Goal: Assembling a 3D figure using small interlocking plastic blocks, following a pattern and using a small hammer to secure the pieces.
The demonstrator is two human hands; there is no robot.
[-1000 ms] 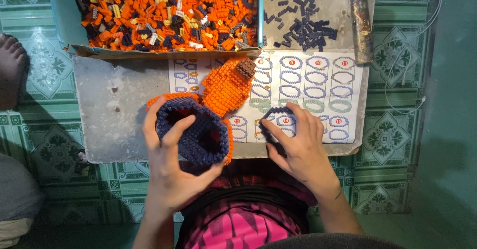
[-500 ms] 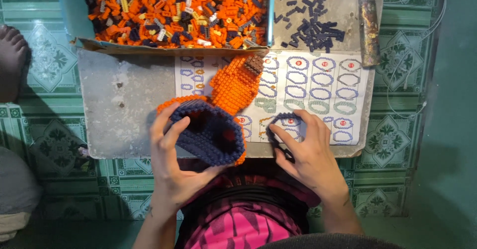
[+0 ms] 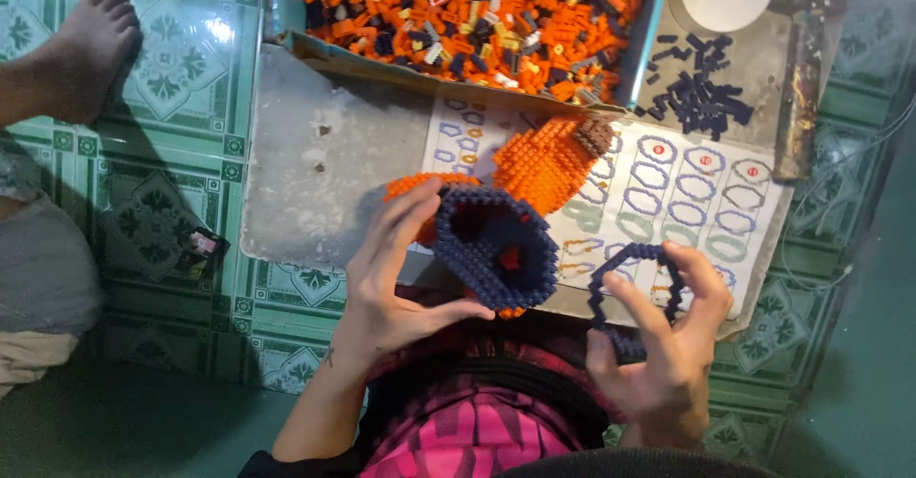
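We are looking down from the head camera at a grey board [image 3: 305, 173] lying on a green patterned tile floor [image 3: 181, 68]. The left hand [image 3: 396, 282] is holding a brick-built model [image 3: 496, 239], its grip clamped on the piece: the fingers are curling over the top edge of the dark blue hollow tube [image 3: 498, 249] while the thumb is pressing against its lower side. The tube's open end is facing the camera, and the model's orange body [image 3: 539, 163] is extending away behind it, over a printed sheet of ring diagrams [image 3: 687, 192]. The right hand [image 3: 658, 354] is holding a separate dark blue brick ring [image 3: 634, 282], its grip closed on it with fingertips spread around the rim; the ring is sitting just beside the tube and apart from it, over the near edge of the sheet. Beyond the sheet, a tray [image 3: 286, 1] is holding loose orange, dark and pale bricks, and a small heap of dark blue bricks [image 3: 697, 96] is lying to its right. Another person's bare foot [image 3: 91, 44] is resting on the floor at upper left.
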